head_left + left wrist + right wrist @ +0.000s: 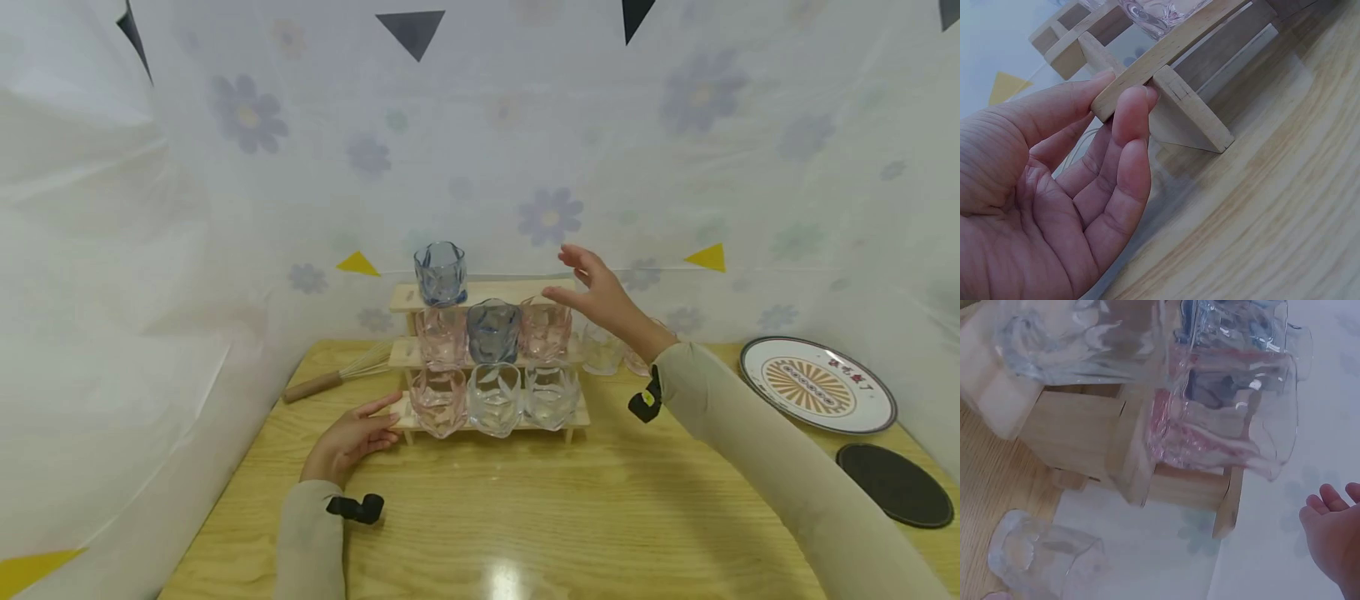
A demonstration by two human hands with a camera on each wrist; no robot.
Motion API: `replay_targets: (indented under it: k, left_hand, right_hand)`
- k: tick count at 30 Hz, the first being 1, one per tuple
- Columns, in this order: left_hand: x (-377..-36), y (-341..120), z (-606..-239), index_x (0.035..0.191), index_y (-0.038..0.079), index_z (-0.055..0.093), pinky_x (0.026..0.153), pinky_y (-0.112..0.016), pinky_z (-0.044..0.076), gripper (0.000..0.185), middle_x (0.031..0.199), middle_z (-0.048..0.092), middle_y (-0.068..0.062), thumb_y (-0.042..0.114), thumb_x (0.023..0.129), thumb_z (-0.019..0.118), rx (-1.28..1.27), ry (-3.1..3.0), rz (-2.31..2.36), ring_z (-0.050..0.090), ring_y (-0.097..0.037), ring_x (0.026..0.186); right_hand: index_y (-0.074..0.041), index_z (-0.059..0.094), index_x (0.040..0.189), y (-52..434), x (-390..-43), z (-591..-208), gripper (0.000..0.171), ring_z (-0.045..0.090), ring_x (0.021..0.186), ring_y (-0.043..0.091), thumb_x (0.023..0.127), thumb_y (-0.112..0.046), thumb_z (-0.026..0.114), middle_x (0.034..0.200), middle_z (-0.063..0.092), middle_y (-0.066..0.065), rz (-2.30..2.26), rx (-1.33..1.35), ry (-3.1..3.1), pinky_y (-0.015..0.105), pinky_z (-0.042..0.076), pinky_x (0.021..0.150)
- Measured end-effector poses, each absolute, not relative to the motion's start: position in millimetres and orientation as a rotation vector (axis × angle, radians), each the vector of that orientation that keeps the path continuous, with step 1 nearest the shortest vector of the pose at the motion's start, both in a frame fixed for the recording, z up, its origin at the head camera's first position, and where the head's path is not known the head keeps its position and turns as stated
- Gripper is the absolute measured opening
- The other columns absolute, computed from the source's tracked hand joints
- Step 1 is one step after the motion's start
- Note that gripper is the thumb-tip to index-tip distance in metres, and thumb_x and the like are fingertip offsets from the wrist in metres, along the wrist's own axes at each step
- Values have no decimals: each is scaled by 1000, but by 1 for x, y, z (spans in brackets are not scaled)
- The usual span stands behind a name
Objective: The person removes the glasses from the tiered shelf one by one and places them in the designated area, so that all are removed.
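Note:
A three-tier wooden rack [402, 353] carries faceted glass cups. Its top tier bears a blue cup [441, 275] at the left. On the middle tier stand a pink cup [441, 335], a blue cup [493, 332] and another pink cup [546, 328]. The lowest tier has a pink cup [438, 402] and two clear cups [495, 400]. My left hand [356, 442] pinches the left end of the lowest shelf [1129, 81], thumb on top and fingertips underneath. Holding nothing, my right hand [600, 292] hovers by the rack's upper right, its fingers relaxed and apart.
Right of the rack, a clear cup [602, 350] and a pink cup [637, 360], partly behind my forearm, stand on the table. A whisk [322, 383] lies to the left. At far right are a patterned plate [757, 367] and a dark oval mat [894, 485].

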State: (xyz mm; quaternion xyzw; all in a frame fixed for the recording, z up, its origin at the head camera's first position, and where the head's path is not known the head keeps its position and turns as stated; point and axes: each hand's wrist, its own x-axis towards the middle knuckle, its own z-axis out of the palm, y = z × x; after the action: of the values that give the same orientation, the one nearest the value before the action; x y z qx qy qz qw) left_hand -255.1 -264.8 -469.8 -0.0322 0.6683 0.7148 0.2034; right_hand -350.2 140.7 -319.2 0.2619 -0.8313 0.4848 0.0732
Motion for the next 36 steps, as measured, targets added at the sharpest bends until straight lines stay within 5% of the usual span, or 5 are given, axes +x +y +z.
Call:
replay_targets:
  k: [12, 21, 36]
  left_hand:
    - [-258, -259, -469, 146, 14, 38, 73, -28, 55, 61, 91, 66, -2, 15, 91, 64, -96, 1879, 1992, 65, -12, 72]
    - [-260, -256, -471, 146, 14, 38, 70, -27, 55, 61, 80, 66, -2, 13, 91, 64, -103, 1857, 2003, 65, -11, 68]
    - [-256, -259, -467, 148, 14, 36, 69, -25, 55, 61, 79, 66, 0, 14, 93, 62, -91, 1871, 1998, 65, -10, 68]
  right_hand:
    - [-7, 20, 151, 71, -360, -304, 92, 28, 138, 27, 83, -39, 73, 150, 29, 17, 1412, 967, -2558, 39, 23, 113]
    - [-16, 12, 153, 33, -373, -282, 101, 29, 136, 25, 79, -50, 72, 151, 25, 9, 1436, 842, -2677, 45, 33, 106]
    - [-22, -4, 153, 0, -386, -276, 111, 20, 141, 28, 78, -60, 68, 156, 12, 8, 1502, 836, -2858, 51, 31, 107]
